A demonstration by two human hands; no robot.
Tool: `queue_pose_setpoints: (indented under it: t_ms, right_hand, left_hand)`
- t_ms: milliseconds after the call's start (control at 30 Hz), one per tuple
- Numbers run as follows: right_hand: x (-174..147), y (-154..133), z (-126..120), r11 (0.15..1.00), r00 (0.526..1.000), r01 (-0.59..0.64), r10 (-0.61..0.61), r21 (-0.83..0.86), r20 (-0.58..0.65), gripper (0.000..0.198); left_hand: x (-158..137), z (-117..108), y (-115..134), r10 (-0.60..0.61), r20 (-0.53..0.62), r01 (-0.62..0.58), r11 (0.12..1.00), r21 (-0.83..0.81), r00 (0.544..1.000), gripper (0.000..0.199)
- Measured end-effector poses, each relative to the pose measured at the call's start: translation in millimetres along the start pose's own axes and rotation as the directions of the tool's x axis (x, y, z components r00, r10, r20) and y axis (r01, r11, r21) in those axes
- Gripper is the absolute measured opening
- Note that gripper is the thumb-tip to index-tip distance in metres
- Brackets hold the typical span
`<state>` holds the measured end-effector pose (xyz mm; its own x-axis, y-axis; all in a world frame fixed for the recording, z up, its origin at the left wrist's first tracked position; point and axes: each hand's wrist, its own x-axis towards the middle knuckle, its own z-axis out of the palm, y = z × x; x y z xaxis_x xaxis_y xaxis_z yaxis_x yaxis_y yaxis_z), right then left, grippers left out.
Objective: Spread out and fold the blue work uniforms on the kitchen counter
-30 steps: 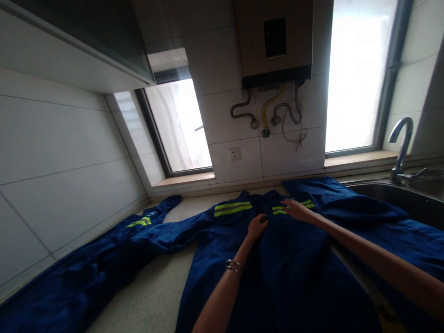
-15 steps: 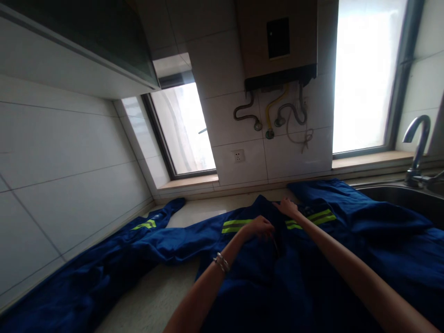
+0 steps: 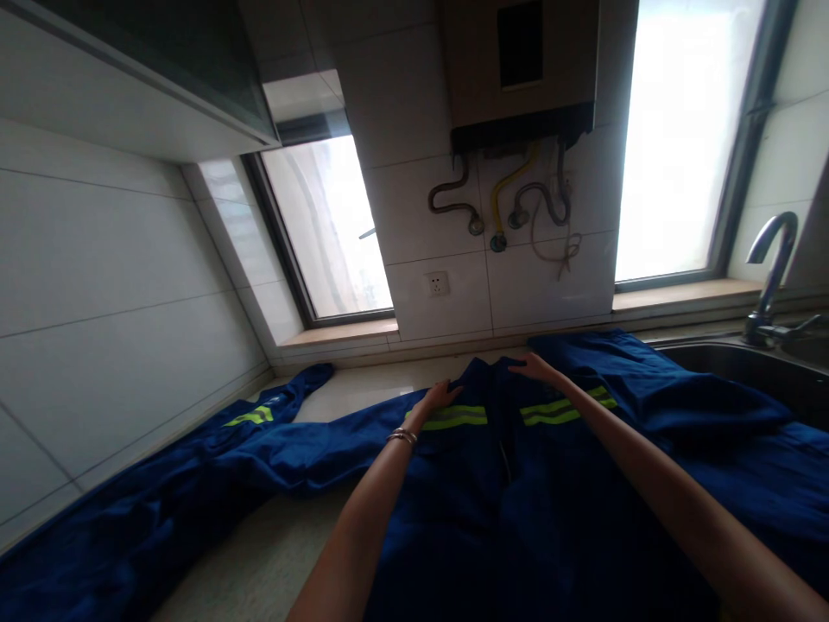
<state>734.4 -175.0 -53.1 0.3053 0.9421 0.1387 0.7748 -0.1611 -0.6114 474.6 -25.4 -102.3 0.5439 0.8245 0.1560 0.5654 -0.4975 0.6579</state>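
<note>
A dark blue work jacket (image 3: pixel 446 492) with yellow-green reflective stripes lies spread over the counter, its zipper edge showing at the middle of the front. My left hand (image 3: pixel 441 396) is closed on the jacket's cloth just above the left chest stripe; its fingertips are partly hidden. At the top of the other side, near the collar, my right hand (image 3: pixel 534 368) pinches the jacket's edge between thumb and fingers. More blue cloth with a reflective stripe (image 3: pixel 251 416) stretches away to the left. Folded blue cloth (image 3: pixel 699 402) lies to the right.
At right, a steel sink (image 3: pixel 712 352) with a curved faucet (image 3: pixel 774 268) borders the cloth. A water heater (image 3: pixel 524 78) with pipes hangs on the tiled wall above a socket (image 3: pixel 438 283). Light countertop (image 3: pixel 259 553) shows at lower left. A cabinet (image 3: pixel 142 78) overhangs the upper left.
My left hand has moved from the zipper edge up and left to the cloth above the chest stripe. My right hand stays near the collar. The view has shifted slightly.
</note>
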Motion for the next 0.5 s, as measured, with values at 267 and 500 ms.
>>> queue_pose_setpoints:
  t_ms: [267,500]
  right_hand:
    - [-10,-28,-47,0.87,0.958,0.288,-0.264,0.4,-0.116,0.053]
    - [-3,-37,-87,0.887,0.935,0.346,-0.301,0.307,-0.187,0.049]
  left_hand:
    - [6,-31,28,0.019,0.192,0.015,0.985,-0.171,0.981,0.048]
    - [20,-98,98,-0.011,0.127,-0.009,0.988,0.157,0.992,0.039]
